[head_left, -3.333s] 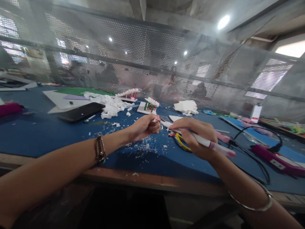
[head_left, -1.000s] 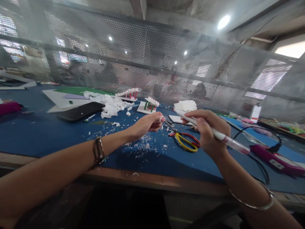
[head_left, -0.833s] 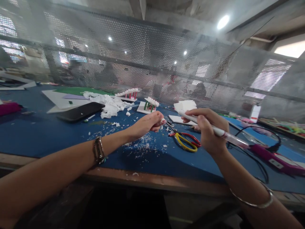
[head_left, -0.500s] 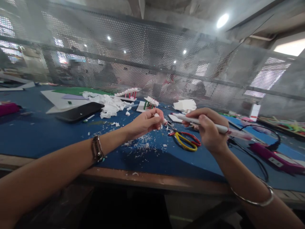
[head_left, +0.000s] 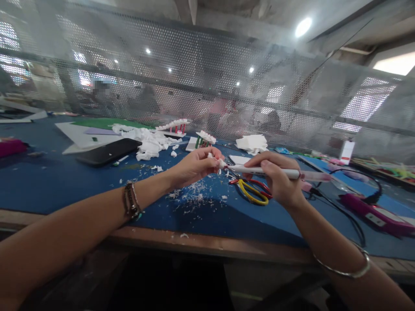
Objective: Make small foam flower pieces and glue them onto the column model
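Observation:
Pinched in the fingertips of my left hand point(head_left: 199, 167) is a small white piece point(head_left: 221, 164) with reddish marks; its exact kind is too small to make out. My right hand point(head_left: 279, 175) grips a white marker pen point(head_left: 259, 171), held nearly level with its tip pointing left. That tip meets or almost meets the white piece; I cannot tell if they touch. Under the pen lie scissors with yellow and red handles point(head_left: 254, 193), their blades partly hidden. White shavings point(head_left: 197, 196) are scattered on the blue mat point(head_left: 136, 181) below my left hand.
Crumpled white paper point(head_left: 151, 142) and a black phone-like slab point(head_left: 108, 152) lie to the left. Two small models, one with red posts point(head_left: 177, 127) and one with green posts point(head_left: 204, 139), stand behind my hands. A magenta power strip point(head_left: 374, 214) with black cable sits at right.
My right hand has moved left and slightly down, bringing the marker's tip up to the white piece. My left hand has barely shifted.

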Demonstrator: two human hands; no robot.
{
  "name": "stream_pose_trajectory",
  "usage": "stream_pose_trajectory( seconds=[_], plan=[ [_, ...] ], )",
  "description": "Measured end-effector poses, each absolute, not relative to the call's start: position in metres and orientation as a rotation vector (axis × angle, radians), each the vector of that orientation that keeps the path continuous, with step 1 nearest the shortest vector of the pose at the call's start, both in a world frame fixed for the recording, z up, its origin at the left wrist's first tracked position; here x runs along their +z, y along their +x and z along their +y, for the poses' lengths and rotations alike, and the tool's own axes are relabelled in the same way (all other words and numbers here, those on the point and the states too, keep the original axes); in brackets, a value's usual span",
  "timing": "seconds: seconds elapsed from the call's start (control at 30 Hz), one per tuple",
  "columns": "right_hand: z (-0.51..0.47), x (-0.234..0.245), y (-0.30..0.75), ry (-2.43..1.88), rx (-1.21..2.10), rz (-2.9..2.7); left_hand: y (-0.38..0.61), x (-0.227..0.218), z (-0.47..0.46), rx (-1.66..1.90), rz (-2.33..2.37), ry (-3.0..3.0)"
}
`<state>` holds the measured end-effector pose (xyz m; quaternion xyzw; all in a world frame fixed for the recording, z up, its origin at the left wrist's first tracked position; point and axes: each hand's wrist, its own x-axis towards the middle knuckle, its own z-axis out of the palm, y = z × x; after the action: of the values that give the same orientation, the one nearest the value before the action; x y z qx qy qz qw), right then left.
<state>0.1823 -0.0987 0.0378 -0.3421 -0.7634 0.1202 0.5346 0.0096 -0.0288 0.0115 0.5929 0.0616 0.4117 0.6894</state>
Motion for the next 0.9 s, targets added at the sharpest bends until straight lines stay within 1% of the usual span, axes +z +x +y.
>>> stream_pose_trajectory(
  seconds=[0.2, 0.33, 0.47, 0.63, 0.77, 0.9],
  plan=[
    [-0.0991, 0.0387, 0.1818, -0.805, 0.225, -1.823, 0.0101, 0.0133, -0.0311, 0.937, 0.164, 1.34],
    [-0.101, 0.0396, 0.1808, -0.877, 0.094, -1.846, 0.0102, 0.0143, -0.032, 0.949, 0.173, 1.362],
    [-0.1016, 0.0404, 0.1808, -0.829, 0.088, -1.869, 0.0095, 0.0145, -0.0325, 0.951, 0.169, 1.391],
    [-0.1019, 0.0419, 0.1808, -0.922, -0.035, -1.889, 0.0102, 0.0134, -0.0324, 0.956, 0.137, 1.404],
    [-0.1025, 0.0415, 0.1803, -0.878, -0.04, -1.927, 0.0109, 0.0138, -0.0317, 0.989, 0.117, 1.42],
    [-0.1017, 0.0402, 0.1799, -0.925, -0.128, -1.922, 0.01, 0.0154, -0.032, 1.026, 0.141, 1.444]
  ],
)
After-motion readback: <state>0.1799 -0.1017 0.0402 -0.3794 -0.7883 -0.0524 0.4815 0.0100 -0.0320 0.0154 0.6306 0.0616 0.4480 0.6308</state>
